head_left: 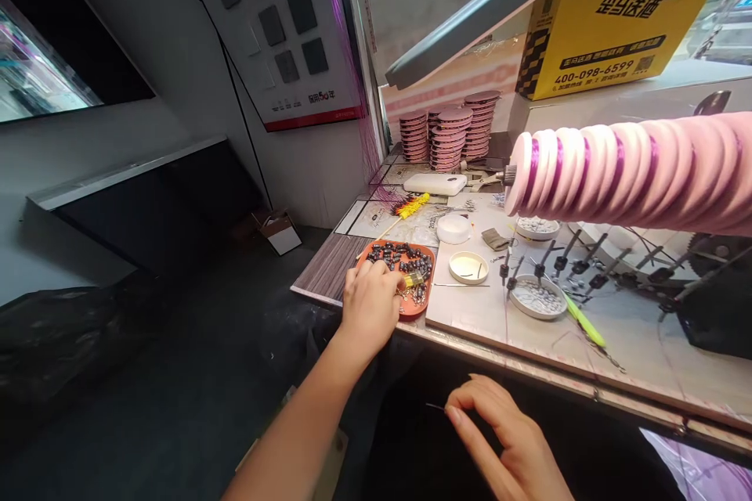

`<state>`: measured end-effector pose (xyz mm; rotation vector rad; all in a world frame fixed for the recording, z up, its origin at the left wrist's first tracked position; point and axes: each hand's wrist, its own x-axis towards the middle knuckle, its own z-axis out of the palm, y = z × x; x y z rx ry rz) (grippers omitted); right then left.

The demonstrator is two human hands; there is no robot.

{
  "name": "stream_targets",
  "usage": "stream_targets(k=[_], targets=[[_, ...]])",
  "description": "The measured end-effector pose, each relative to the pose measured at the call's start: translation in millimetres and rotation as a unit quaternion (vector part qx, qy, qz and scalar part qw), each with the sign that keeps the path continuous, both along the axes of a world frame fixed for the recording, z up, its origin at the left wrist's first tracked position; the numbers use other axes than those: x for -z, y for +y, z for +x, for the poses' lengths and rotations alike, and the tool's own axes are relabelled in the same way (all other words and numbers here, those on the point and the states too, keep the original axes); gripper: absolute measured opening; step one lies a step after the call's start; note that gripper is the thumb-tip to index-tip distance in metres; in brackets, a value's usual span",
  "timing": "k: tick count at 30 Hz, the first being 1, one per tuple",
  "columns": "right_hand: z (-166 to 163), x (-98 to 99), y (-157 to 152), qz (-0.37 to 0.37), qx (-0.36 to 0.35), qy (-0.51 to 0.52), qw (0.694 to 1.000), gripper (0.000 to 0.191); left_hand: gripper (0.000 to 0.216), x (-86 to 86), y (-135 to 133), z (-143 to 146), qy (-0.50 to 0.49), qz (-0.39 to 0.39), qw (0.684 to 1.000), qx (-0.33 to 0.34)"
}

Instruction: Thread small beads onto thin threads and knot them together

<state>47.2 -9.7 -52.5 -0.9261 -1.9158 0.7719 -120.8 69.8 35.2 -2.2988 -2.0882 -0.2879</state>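
An orange tray (432, 257) stands at the table's front left edge with many small black pieces (399, 257) in it and shiny metal bits among them. My left hand (370, 299) is over the tray's near left part, fingers curled down. A small see-through yellow piece (413, 279) lies against its fingertips; what the fingers grip is hidden. Below the table edge, over my dark lap, my right hand (499, 427) pinches a thin strand (435, 406) between thumb and forefinger. The strand's short end points left.
Right of the tray are a shallow dish (468, 268), a dish of pale bits (537, 297) and a green-handled tool (584, 321). A pink ridged roll (628, 164) overhangs the right side, above a row of black-clamped rods (561, 258). Pink spool stacks (450, 137) stand behind.
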Motion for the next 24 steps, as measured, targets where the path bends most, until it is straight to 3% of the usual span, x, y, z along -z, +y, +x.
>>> stream_targets(k=[5, 9, 13, 16, 17, 19, 20, 21, 22, 24], targets=[[-1, -2.3, 1, 0.005, 0.005, 0.006, 1.0, 0.017, 0.015, 3.2, 5, -1, -0.054, -0.005, 0.998, 0.023], [0, -2.8, 2, -0.004, 0.001, 0.0, 1.0, 0.016, 0.016, 0.8, 10, -3, -0.153, -0.009, 0.988, 0.037], [2, -5.8, 2, -0.003, 0.014, 0.019, 1.0, 0.017, 0.011, -6.5, 0, -5, -0.302, -0.009, 0.952, 0.042], [5, -9.1, 4, 0.003, 0.044, 0.062, 0.997, 0.016, 0.012, -1.2, -26, 0, -0.414, -0.032, 0.91, 0.026], [6, -9.8, 4, 0.005, 0.052, 0.073, 0.996, 0.014, 0.013, 4.0, -37, 3, -0.458, -0.053, 0.887, 0.018], [9, -10.7, 4, 0.006, 0.058, 0.079, 0.995, 0.01, 0.018, 17.8, -60, 10, -0.681, -0.128, 0.717, -0.074], [10, -11.1, 4, 0.007, 0.057, 0.076, 0.995, 0.009, 0.023, 25.3, -71, 13, -0.736, -0.15, 0.651, -0.113], [10, -11.6, 4, 0.01, 0.055, 0.071, 0.996, 0.009, 0.028, 32.4, -80, 16, -0.769, -0.156, 0.603, -0.143], [10, -12.3, 4, 0.016, 0.052, 0.066, 0.996, 0.01, 0.031, 38.7, -87, 18, -0.786, -0.151, 0.577, -0.162], [8, -14.2, 3, 0.039, 0.051, 0.057, 0.996, 0.012, 0.034, 48.1, -96, 21, -0.794, -0.121, 0.569, -0.173]])
